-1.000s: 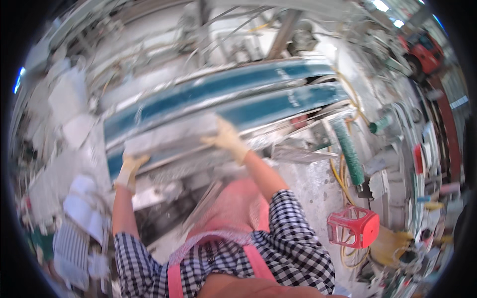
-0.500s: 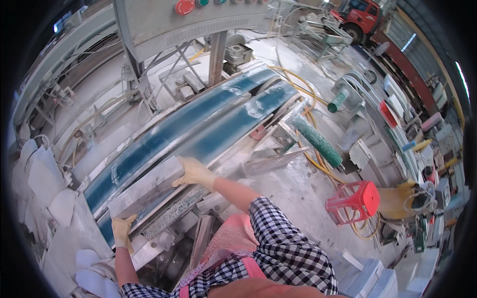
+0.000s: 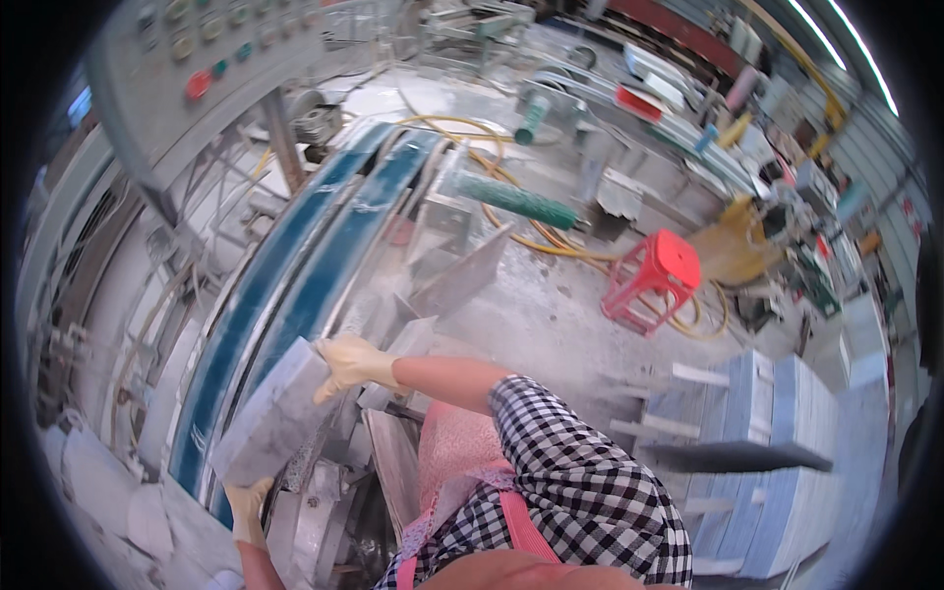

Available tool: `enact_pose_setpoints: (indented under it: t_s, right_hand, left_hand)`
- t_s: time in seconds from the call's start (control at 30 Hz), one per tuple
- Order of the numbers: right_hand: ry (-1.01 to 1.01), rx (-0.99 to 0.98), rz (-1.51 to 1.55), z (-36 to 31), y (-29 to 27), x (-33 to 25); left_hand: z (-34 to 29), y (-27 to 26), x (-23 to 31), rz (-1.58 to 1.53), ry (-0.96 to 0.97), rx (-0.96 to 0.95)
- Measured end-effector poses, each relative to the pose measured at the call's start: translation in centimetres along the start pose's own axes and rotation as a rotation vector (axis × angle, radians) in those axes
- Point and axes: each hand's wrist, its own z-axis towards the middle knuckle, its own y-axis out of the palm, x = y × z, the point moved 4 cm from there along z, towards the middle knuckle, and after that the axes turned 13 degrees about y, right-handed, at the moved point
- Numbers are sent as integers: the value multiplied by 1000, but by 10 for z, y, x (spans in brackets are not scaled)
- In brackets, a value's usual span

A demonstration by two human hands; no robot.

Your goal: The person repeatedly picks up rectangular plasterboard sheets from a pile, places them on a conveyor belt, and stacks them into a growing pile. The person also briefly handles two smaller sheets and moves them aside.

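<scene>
As cream-gloved left hand (image 3: 250,512) and right hand (image 3: 354,363) pinch a grey rectangular slab (image 3: 270,413), apparently stone, uneven support could tip it!

The camera sits on the person's head and looks down and forward, with a wide, round view. The checked shirt (image 3: 590,452) is very near, at the lower edge; the right hand (image 3: 354,364) is farther, the light strips (image 3: 867,54) much farther.

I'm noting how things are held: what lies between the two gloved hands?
In the head view, a pale grey slab lies between the left hand and the right hand, with one hand at each end.
</scene>
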Motion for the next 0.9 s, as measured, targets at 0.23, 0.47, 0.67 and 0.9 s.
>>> enact_pose_setpoints:
  t_s: [0.23, 0.47, 0.67, 0.9]
  right_hand:
    - [297, 123, 538, -170, -7, 148]
    - [834, 522, 599, -306, -36, 315]
    - [912, 1305, 548, -423, -79, 352]
    - [1052, 1889, 766, -535, -72, 371]
  left_hand:
    - [9, 119, 75, 241, 0, -472]
    - [111, 426, 138, -15, 272, -1132]
    - [120, 681, 252, 235, 768, -1535]
    - [-15, 882, 403, -10, 1250, -1811]
